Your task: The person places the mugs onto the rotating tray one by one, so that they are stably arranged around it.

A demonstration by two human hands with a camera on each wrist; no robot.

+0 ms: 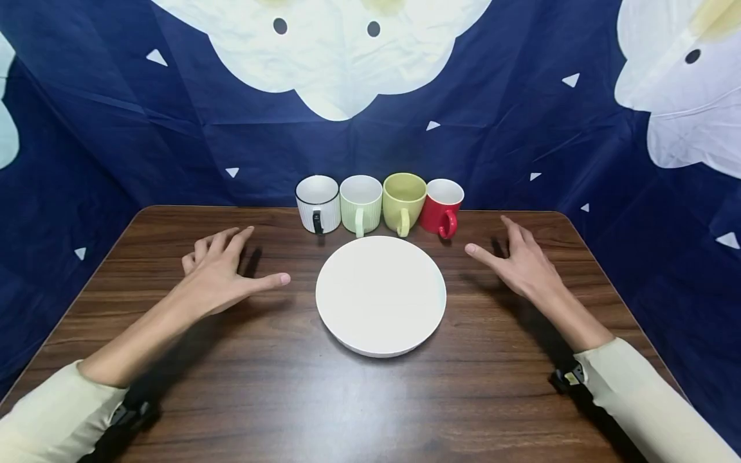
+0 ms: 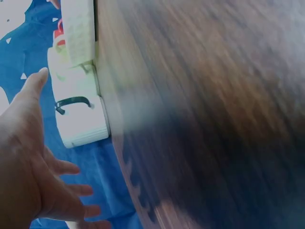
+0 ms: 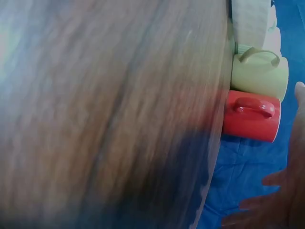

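Both hands hover over the table with fingers spread and nothing held. My left hand (image 1: pixel 214 273) is left of a round white turntable-like disc (image 1: pixel 381 296), its thumb pointing toward the rim. On the disc's other side is my right hand (image 1: pixel 527 263), thumb pointing inward. Behind the disc stand mugs in a row, upright, handles toward me: a white ribbed mug (image 1: pixel 318 204) with black rim and handle, a pale green ribbed mug (image 1: pixel 361 204), a yellow-green mug (image 1: pixel 404 202) and a red mug (image 1: pixel 442 207) with white inside. The red mug is nearest my right hand.
The dark wood-grain table (image 1: pixel 347 405) has rounded far corners. A blue cloth (image 1: pixel 191 148) with white cloud shapes and small triangles hangs close behind the mugs and along both sides. Dark straps with small devices (image 1: pixel 567 378) sit at both wrists.
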